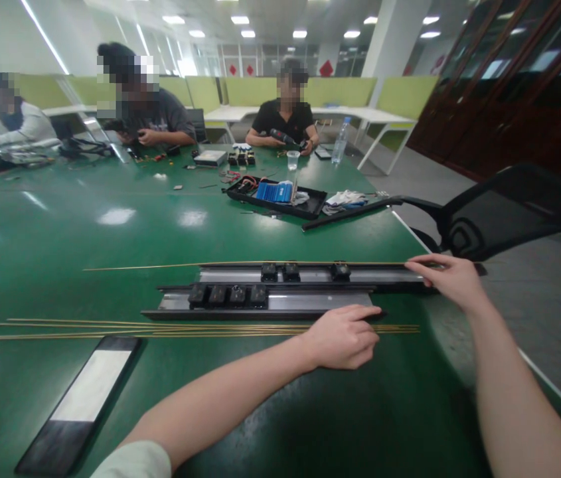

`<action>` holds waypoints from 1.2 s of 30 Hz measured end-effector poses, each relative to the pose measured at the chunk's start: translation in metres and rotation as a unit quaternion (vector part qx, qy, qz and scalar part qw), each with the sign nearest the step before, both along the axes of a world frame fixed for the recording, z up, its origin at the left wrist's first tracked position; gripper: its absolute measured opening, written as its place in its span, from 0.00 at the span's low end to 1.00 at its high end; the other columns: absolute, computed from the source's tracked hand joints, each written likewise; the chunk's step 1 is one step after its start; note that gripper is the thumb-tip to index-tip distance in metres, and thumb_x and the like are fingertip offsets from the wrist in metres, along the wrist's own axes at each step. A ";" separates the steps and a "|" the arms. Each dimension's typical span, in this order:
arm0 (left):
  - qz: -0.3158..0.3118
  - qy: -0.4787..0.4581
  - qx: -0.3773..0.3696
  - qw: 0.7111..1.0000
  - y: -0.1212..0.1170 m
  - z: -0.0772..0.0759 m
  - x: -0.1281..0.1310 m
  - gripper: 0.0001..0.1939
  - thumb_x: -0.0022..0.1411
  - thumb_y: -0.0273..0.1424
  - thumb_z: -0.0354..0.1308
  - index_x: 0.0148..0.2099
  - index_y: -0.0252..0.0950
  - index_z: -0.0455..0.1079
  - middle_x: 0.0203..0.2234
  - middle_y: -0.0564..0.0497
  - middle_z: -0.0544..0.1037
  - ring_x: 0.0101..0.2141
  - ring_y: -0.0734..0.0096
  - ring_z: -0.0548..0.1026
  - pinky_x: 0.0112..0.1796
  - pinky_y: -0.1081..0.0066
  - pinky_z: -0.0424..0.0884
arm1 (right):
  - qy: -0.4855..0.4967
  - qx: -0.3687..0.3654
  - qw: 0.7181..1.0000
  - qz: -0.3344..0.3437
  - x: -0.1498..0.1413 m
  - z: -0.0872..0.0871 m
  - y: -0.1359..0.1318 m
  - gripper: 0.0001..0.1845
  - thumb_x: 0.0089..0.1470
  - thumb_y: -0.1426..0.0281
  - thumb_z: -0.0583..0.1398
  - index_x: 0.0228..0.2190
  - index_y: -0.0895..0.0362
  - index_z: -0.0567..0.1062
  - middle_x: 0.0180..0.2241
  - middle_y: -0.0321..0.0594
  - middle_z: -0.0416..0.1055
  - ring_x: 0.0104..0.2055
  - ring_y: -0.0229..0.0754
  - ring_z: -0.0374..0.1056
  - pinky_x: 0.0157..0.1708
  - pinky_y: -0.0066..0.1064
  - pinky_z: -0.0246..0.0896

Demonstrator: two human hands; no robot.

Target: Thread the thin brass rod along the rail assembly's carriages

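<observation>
My left hand (344,337) lies at the right end of the near black-sided metal rail (320,301). Its index finger stretches along the rail's near edge, while the other fingers curl loosely. Four-sided black blocks (218,296) sit in a row on that rail's left half. Behind it runs a second, longer rail (310,273) carrying 3 black blocks (290,271). A thin brass rod (160,266) lies along its far edge and sticks out to the left. My right hand (449,279) pinches this rod at the rail's right end.
Several brass rods (111,330) lie nearest me, beside a black phone-shaped slab (81,398). Farther back are a black tray (310,202) with a blue box, gloves (344,201), a cup and a bottle (340,141). A chair (514,212) stands right. Three people sit beyond.
</observation>
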State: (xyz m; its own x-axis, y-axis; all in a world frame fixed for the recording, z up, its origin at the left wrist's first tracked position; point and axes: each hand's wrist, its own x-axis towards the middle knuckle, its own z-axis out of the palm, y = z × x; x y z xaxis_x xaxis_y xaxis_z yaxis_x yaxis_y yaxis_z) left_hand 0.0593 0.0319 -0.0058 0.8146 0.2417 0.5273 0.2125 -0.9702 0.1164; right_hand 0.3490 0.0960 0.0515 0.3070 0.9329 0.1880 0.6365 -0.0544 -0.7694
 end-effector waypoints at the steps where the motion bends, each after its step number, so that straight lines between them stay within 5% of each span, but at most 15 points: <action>1: 0.000 0.001 0.001 1.000 0.000 0.000 0.000 0.15 0.70 0.30 0.49 0.43 0.32 0.78 0.41 0.45 0.83 0.65 0.57 0.65 0.65 0.60 0.61 | -0.001 0.006 1.000 -0.003 0.002 -0.003 0.001 0.29 0.38 0.48 0.71 0.35 0.59 0.84 0.15 0.36 0.66 0.21 0.38 0.60 0.24 0.32 0.53; 6: 0.000 0.001 0.005 1.000 0.000 0.000 -0.001 0.16 0.70 0.30 0.49 0.44 0.31 0.78 0.41 0.45 0.83 0.64 0.57 0.66 0.64 0.60 0.62 | 0.037 0.038 0.999 -0.013 0.008 -0.015 0.003 0.28 0.35 0.50 0.72 0.33 0.59 0.84 0.19 0.37 0.69 0.22 0.37 0.59 0.23 0.32 0.53; 18: 0.003 0.012 0.009 1.000 0.000 0.003 -0.002 0.16 0.70 0.29 0.49 0.43 0.32 0.78 0.41 0.45 0.83 0.64 0.57 0.66 0.65 0.61 0.61 | 0.075 0.056 0.995 -0.030 -0.008 -0.010 0.004 0.24 0.31 0.55 0.71 0.29 0.59 0.84 0.23 0.40 0.74 0.25 0.37 0.60 0.28 0.33 0.58; 36: -0.002 0.004 0.005 1.000 0.000 0.001 -0.001 0.15 0.69 0.30 0.50 0.43 0.32 0.78 0.41 0.45 0.83 0.65 0.58 0.65 0.65 0.61 0.61 | 0.067 0.073 0.995 -0.008 0.009 -0.019 0.003 0.23 0.38 0.55 0.72 0.33 0.59 0.84 0.26 0.41 0.76 0.29 0.42 0.67 0.31 0.33 0.62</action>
State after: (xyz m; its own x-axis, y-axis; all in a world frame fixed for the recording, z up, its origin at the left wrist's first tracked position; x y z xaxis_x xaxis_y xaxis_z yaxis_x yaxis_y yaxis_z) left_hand 0.0580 0.0320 -0.0046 0.8195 0.2338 0.5233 0.2097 -0.9720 0.1060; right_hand 0.3584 0.0986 0.0327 0.3534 0.8935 0.2772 0.5284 0.0539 -0.8473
